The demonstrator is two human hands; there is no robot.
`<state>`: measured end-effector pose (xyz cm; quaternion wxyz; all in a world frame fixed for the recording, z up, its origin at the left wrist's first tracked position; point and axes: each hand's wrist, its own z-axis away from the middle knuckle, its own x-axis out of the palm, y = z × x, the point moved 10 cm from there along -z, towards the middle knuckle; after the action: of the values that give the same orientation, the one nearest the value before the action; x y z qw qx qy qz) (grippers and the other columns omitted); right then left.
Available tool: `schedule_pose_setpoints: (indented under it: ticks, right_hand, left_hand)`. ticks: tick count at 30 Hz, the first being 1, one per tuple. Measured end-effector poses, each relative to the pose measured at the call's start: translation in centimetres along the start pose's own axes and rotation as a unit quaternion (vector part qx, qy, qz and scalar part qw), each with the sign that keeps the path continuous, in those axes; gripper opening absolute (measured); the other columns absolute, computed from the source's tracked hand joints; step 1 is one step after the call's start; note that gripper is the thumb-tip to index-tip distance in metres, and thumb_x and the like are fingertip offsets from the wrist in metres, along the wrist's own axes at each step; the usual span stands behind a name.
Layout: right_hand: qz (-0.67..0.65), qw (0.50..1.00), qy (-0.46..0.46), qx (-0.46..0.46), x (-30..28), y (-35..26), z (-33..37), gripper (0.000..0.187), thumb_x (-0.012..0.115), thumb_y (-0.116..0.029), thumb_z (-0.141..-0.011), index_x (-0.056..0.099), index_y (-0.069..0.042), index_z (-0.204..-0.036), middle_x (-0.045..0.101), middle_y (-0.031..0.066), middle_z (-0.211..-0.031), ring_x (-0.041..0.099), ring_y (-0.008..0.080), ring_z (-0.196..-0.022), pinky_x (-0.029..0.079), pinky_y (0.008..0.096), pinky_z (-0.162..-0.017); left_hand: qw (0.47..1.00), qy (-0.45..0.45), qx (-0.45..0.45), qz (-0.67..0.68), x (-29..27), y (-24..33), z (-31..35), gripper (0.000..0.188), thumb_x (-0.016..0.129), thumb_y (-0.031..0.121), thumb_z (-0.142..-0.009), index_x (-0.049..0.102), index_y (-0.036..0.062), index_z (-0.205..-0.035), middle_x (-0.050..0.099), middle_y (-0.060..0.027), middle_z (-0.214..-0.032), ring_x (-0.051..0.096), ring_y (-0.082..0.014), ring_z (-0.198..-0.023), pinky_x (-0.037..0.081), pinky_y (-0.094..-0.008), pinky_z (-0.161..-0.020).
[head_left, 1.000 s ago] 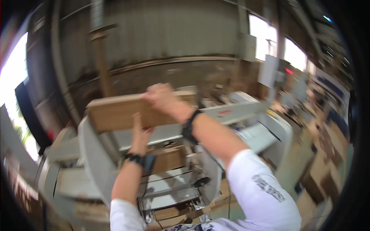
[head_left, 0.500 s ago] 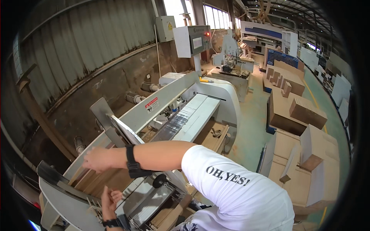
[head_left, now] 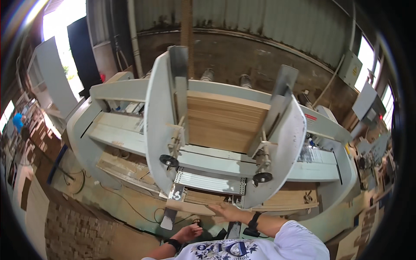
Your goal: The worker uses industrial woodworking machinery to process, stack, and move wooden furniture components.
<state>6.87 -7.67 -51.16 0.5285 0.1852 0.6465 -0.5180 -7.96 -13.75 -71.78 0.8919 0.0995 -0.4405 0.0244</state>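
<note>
- Right hand (head_left: 226,211) lies flat with its fingers spread, palm down on the thin cardboard sheets (head_left: 193,207) at the low front of the machine; the grip closes round nothing
- Left hand (head_left: 190,232) hangs lower and nearer the body, fingers loosely curled and apart, touching nothing; it sits just beneath the edge of those sheets
- Both wrists wear dark bands; the forearms come in from the lower edge, and a white printed shirt (head_left: 277,245) covers the shoulder, cut off by the frame
- Higher up, a stack of brown cardboard (head_left: 223,121) rests slanted in the grey feeder machine (head_left: 156,130), held between two upright metal guides (head_left: 178,86); two black handwheels (head_left: 169,160) sit below it
- Much of the feed path under the ribbed plate (head_left: 210,182) is hidden; small parts on the far right bed are too small to make out
- Behind stands a stained wall under corrugated metal sheeting (head_left: 242,17); a bright doorway (head_left: 58,30) opens at upper left; the floor is greenish concrete with a cable (head_left: 125,203) trailing across it; the rim of the view is dark and bent
</note>
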Motion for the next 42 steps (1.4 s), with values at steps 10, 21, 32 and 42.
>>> schedule_pose_setpoints:
  ticks: [10,21,32,42]
  right_hand:
    - [0.15,0.988,-0.012,0.035,5.3,1.1,-1.9,0.07,0.059,-0.024,-0.079,0.023,-0.036,-0.137,0.049,0.0191,-0.094,0.059,0.0345,-0.066,0.049,0.039,-0.054]
    - [0.102,0.989,0.06,0.084,-5.6,-5.9,5.5,0.077,0.069,-0.019,-0.069,0.031,-0.033,-0.134,0.048,0.0129,-0.08,0.057,0.0289,-0.062,0.048,0.0381,-0.052]
    - [0.342,0.895,0.265,0.105,-39.5,-17.3,10.3,0.07,0.07,-0.014,-0.065,0.042,-0.029,-0.127,0.046,0.0097,-0.078,0.055,0.0277,-0.064,0.047,0.0379,-0.056]
    - [0.502,0.756,0.417,0.048,-55.2,-13.3,2.3,0.062,0.073,-0.017,-0.061,0.05,-0.022,-0.12,0.05,0.0054,-0.101,0.049,0.0244,-0.101,0.04,0.0392,-0.086]
  left_hand:
    - [0.985,0.024,0.159,0.058,-1.3,0.6,-10.1,0.046,0.044,0.03,-0.092,0.033,0.0049,-0.129,0.037,-0.009,-0.132,0.037,-0.0209,-0.12,0.037,-0.0314,-0.096]
    - [0.967,-0.059,0.247,-0.026,10.4,1.5,-2.3,0.045,0.049,0.015,-0.09,0.027,0.0082,-0.129,0.041,-0.0105,-0.125,0.045,-0.0254,-0.115,0.038,-0.0442,-0.098]
    - [0.867,-0.174,0.428,-0.188,48.2,18.3,8.2,0.045,0.053,0.025,-0.088,0.034,0.0062,-0.123,0.052,-0.0088,-0.112,0.06,-0.0217,-0.093,0.055,-0.0352,-0.073]
    - [0.841,-0.214,0.47,-0.161,61.1,34.7,9.4,0.069,0.066,0.05,-0.073,0.04,0.0068,-0.12,0.048,-0.0107,-0.112,0.057,-0.0275,-0.091,0.053,-0.0365,-0.077]
